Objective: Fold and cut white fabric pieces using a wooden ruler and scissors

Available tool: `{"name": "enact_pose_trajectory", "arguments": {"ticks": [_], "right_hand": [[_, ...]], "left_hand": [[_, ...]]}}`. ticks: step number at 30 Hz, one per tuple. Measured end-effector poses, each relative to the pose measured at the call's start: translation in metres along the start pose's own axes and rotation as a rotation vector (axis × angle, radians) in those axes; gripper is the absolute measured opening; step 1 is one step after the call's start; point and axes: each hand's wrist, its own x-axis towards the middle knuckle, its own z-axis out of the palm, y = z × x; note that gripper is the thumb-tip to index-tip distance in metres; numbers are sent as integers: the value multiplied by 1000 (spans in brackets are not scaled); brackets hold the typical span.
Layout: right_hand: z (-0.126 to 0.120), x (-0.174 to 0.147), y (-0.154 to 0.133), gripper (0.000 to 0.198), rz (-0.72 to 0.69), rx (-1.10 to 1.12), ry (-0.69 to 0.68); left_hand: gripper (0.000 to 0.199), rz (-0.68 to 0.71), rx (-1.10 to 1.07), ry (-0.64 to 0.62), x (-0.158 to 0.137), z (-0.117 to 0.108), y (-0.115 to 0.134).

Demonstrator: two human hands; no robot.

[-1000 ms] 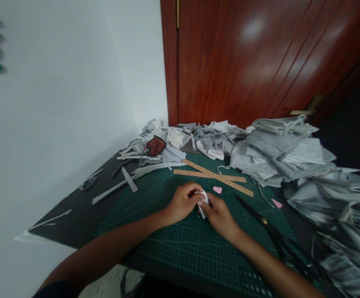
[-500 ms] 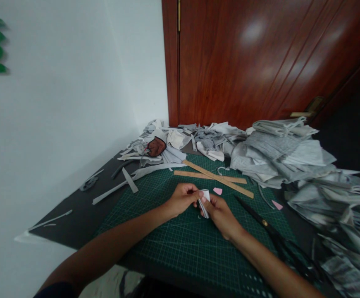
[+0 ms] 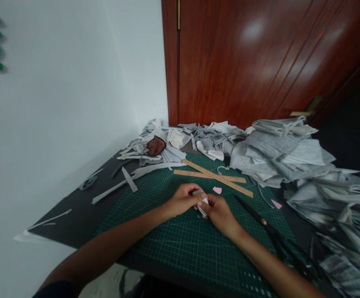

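A small folded piece of light grey fabric (image 3: 202, 209) is pinched between my two hands, above the green cutting mat (image 3: 180, 248). My left hand (image 3: 184, 200) grips its upper left side, thumb on top. From the right, my right hand (image 3: 219, 211) holds the other side, its thumb pressing on the cloth. The fingers partly hide the piece. Just beyond my hands lies a pink chip (image 3: 217, 190), possibly tailor's chalk. Two crossed wooden rulers (image 3: 220, 178) rest farther back on the mat. Black scissors (image 3: 264, 222) lie right of my right hand.
Grey and white fabric scraps (image 3: 210, 138) are heaped along the back. A tall pile of folded grey cloth (image 3: 279, 153) stands at the right. Beside the left wall are fabric strips (image 3: 114, 192) and a brown pincushion-like piece (image 3: 156, 146). Another pink chip (image 3: 276, 204) lies near the scissors.
The folded fabric has tilted and sunk lower between my fingers, so less of it shows. My hands stay in nearly the same place.
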Motion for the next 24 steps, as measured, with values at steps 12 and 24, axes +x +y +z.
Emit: {"name": "enact_pose_trajectory", "arguments": {"ticks": [12,24], "right_hand": [[-11,2,2,25,-105,-182,120],[-25,7,-3,34,-249,-370,-3]], "left_hand": [[39,125,316,182,-2,-7,-1],[44,82,249,110,9,-20,-12]]}}
